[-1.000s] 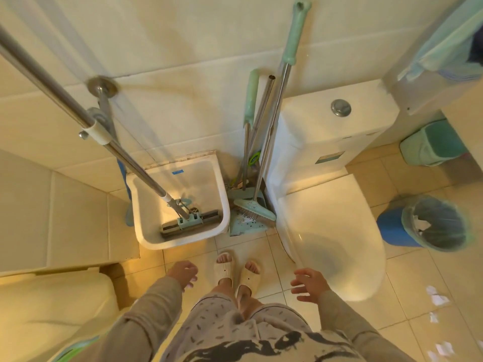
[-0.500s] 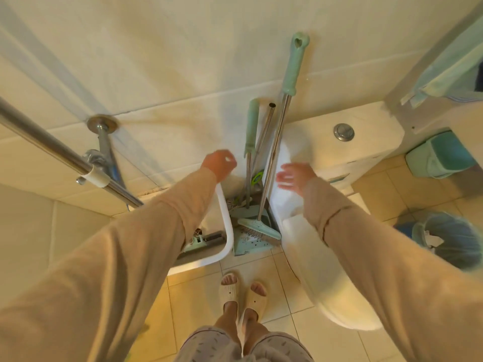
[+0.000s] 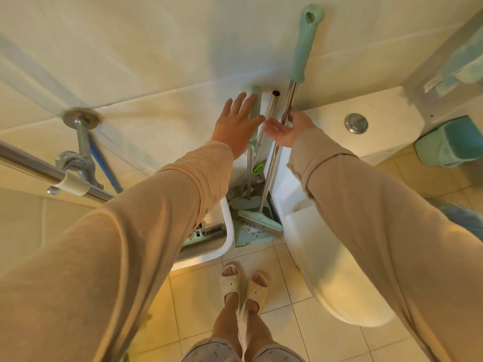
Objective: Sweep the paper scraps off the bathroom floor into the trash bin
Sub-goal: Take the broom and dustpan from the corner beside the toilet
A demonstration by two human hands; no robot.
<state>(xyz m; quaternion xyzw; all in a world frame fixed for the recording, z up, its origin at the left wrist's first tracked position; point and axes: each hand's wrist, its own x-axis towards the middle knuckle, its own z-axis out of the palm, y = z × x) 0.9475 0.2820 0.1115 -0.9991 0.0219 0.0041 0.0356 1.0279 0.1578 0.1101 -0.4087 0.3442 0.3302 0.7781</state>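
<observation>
You'd barely begun — left hand (image 3: 236, 124) spread wide, right hand (image 3: 288, 130) curling round the broom (image 3: 288, 105); sweeping remained.

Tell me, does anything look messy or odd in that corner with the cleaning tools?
Slightly. The pale green plastic dustpan under the green-handled broom carries dark specks of debris. A bare metal tube beside it has an open end, with no grip. Nothing looks spilled or broken.
</observation>
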